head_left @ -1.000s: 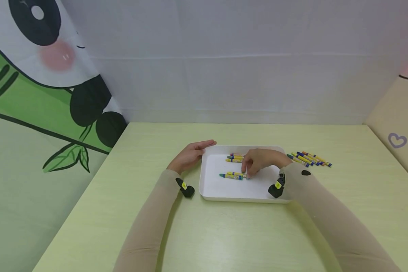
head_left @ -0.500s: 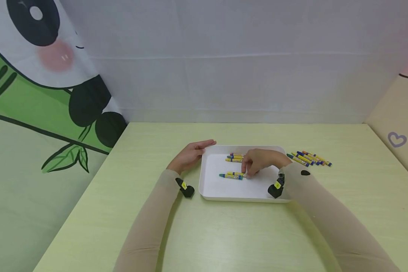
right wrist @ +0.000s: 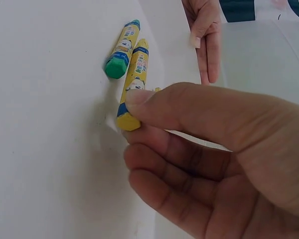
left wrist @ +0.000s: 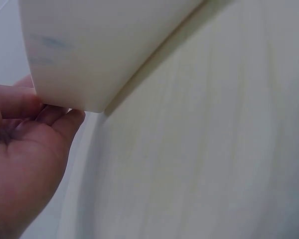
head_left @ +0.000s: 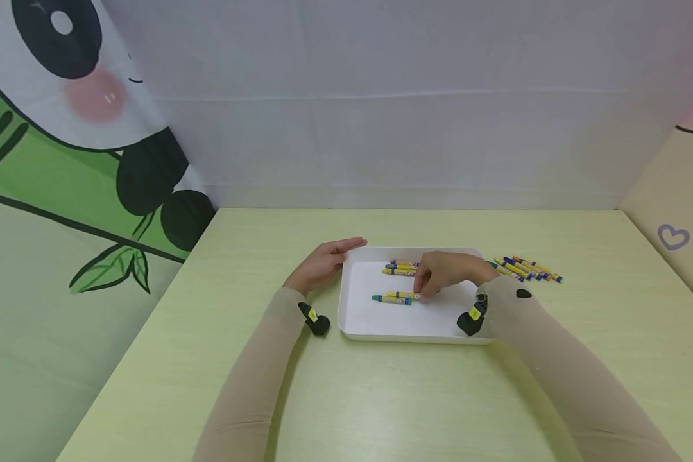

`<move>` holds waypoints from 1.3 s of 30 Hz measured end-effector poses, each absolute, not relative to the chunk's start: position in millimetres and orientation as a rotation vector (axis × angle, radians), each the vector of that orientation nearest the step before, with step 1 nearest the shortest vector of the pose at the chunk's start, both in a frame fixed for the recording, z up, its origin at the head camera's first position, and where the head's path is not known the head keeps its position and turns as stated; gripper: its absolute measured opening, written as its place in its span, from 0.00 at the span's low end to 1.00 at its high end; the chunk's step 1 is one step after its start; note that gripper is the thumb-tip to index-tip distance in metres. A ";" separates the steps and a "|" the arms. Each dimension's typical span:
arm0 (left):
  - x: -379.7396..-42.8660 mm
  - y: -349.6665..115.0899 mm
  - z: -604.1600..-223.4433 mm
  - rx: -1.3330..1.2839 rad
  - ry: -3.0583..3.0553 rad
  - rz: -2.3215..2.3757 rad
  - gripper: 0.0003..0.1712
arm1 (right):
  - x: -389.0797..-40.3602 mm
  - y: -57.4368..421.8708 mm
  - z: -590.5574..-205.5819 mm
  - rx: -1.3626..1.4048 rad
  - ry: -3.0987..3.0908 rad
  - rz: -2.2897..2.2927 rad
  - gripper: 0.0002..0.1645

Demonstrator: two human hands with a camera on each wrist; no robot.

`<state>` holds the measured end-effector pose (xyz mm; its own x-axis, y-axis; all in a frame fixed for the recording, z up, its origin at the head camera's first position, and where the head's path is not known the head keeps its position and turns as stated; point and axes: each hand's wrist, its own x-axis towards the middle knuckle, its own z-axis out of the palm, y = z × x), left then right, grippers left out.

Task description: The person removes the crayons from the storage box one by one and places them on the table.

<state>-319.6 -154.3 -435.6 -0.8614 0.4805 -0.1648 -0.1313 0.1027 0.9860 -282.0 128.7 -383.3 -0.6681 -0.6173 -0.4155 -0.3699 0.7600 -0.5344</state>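
White plastic-looking tray point(head_left: 369, 324) sits in front of me on the pale yellow desk point(head_left: 381, 398), and my left hand point(head_left: 325, 262) holds it at the far left corner, fingers straight along the outside and thumb at the rim. My right hand point(head_left: 446, 273) is over the tray, thumb and index finger pinching a yellow crayon point(right wrist: 138, 64) by its near end, the other fingers loosely bent. I cannot tell whether that crayon touches the tray floor. A green crayon point(right wrist: 122, 51) lies just beside it, a narrow gap between them, on my side. Farther back in the tray, three crayons point(head_left: 400, 267) lie side by side, their right ends hidden by my hand. Outside the tray, to the right, a slanted row of crayons point(head_left: 522, 267) rests on the desk near my sleeve point(head_left: 545, 340). Behind the desk hangs a pale cloth point(head_left: 381, 141).
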 end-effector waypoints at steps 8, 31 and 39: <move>-316.5 -156.6 -434.6 0.358 1.935 1.815 0.28 | -280.3 135.5 -381.4 -0.720 2.398 -0.583 0.02; -314.5 -157.2 -434.6 0.352 1.940 1.799 0.28 | -268.2 186.6 -361.5 -0.550 2.592 -0.696 0.09; -315.0 -157.5 -435.8 0.346 1.945 1.797 0.28 | -261.4 216.3 -359.7 -0.491 2.659 -0.724 0.10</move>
